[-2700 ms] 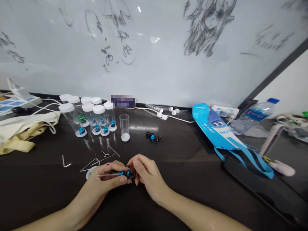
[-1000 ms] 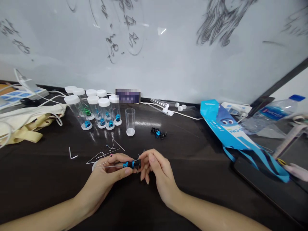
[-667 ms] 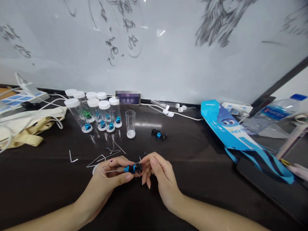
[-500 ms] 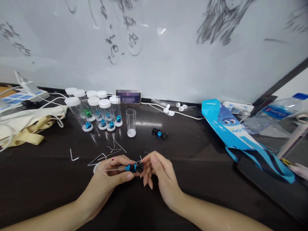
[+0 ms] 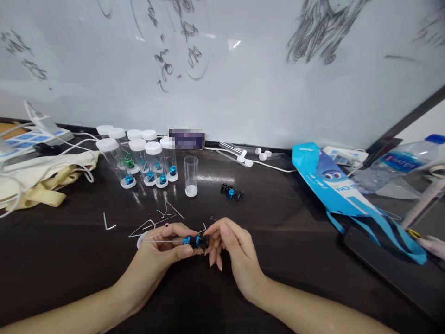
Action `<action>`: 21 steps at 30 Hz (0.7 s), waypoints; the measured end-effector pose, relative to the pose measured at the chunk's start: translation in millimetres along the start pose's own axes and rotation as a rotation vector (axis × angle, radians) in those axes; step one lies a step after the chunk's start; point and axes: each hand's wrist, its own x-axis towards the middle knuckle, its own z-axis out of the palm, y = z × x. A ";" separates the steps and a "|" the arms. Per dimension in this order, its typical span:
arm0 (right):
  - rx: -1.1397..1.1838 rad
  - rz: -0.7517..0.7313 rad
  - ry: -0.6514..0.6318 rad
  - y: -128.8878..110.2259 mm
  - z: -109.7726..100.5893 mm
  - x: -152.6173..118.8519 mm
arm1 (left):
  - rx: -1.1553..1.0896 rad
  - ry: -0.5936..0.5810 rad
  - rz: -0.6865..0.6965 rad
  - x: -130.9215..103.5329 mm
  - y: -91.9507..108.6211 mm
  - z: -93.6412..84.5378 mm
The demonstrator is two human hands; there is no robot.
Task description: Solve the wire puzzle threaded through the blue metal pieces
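The left hand is clamped on a blue-and-black part, thumb on the near side and fingers behind. The part lies level above the table, at the middle of the near side, with thin rods running from it towards the left edge. The right hand is curled at the part's black end; whether its fingertips grip or merely adjoin that end cannot be told. A bent metal tip shows between the hands; its holder cannot be determined.

Status, as far as visible: eight capped tubes stand towards the far left corner. Blue parts and one green part show in the bases of several; these units appear complete. The rear tubes cannot be fully checked. One uncapped tube stands just beside the group, on the side nearer the right edge; this unit appears unfinished. The part is in hand, not in a tube.

Loose parts, black and blue, lie unassembled between the right hand and the far edge. Bent wires and a hex key lie left of centre. Spare tubes lie on their sides near the far edge.
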 end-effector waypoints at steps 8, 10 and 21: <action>0.023 0.046 0.011 1.0 1.8 1.2 | 0.001 0.009 0.013 2.2 -0.4 1.4; 0.021 0.049 0.010 0.9 2.0 1.2 | 0.004 0.007 0.019 2.6 -1.0 0.7; 0.018 0.028 0.032 0.9 1.3 0.1 | -0.006 0.058 0.008 2.7 -1.1 0.5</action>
